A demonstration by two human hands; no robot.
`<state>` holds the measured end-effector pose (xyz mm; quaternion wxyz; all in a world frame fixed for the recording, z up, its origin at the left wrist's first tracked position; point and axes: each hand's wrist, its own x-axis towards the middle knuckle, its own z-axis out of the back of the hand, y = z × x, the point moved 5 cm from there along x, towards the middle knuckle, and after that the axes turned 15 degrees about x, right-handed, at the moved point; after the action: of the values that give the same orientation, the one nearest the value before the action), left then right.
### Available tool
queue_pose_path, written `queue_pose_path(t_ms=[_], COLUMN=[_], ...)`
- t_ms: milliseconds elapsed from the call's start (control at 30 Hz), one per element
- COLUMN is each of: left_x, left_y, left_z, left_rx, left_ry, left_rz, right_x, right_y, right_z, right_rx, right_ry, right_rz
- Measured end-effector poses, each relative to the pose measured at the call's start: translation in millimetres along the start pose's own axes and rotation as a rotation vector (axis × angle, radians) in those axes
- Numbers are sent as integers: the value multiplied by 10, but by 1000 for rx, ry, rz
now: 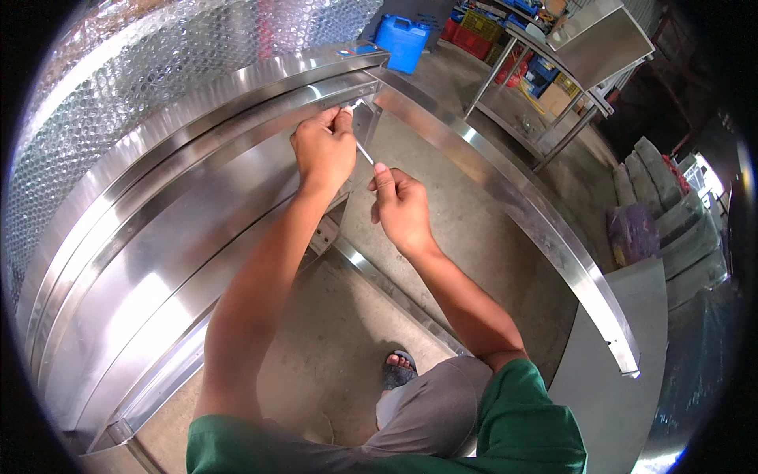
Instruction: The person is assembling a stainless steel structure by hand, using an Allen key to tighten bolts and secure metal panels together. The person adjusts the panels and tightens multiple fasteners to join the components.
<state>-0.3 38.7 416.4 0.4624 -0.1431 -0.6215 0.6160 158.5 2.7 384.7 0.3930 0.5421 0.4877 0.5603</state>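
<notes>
Steel frame (505,183), far corner: thin rod (364,152) near it, lower end pinched in right hand (403,207); left hand (325,150) bunched at the corner, its hold unclear. Blue jerrycan (402,43) beyond that corner (contents hidden); yellow crate (482,27) farther back.

Concrete floor (474,237) across the middle of the frame, bubble wrap (158,63) at upper left, blue jug (403,43) at top centre, metal table (515,122) at upper right, coloured crates (482,30) behind it, grey bundles (695,241) stacked at right, grey sheet (612,340) at lower right, dim upper right corner.
</notes>
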Motion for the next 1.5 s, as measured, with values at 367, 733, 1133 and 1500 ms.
queue_pose_path(t_ms=[367, 733, 1133, 1500], left_x=[28, 53, 76, -20], left_y=[155, 204, 117, 436], left_z=[-93, -142, -181, -189], left_rx=[-514, -681, -1494, -1074], left_ry=[378, 460, 1066, 636], left_rz=[343, 529, 92, 418], right_x=[-29, 10, 80, -59], right_y=[243, 601, 1109, 1005], right_z=[-3, -271, -936, -813], right_rx=[-304, -358, -754, -626], right_ry=[-57, -88, -32, -98], right_rz=[216, 535, 890, 1056])
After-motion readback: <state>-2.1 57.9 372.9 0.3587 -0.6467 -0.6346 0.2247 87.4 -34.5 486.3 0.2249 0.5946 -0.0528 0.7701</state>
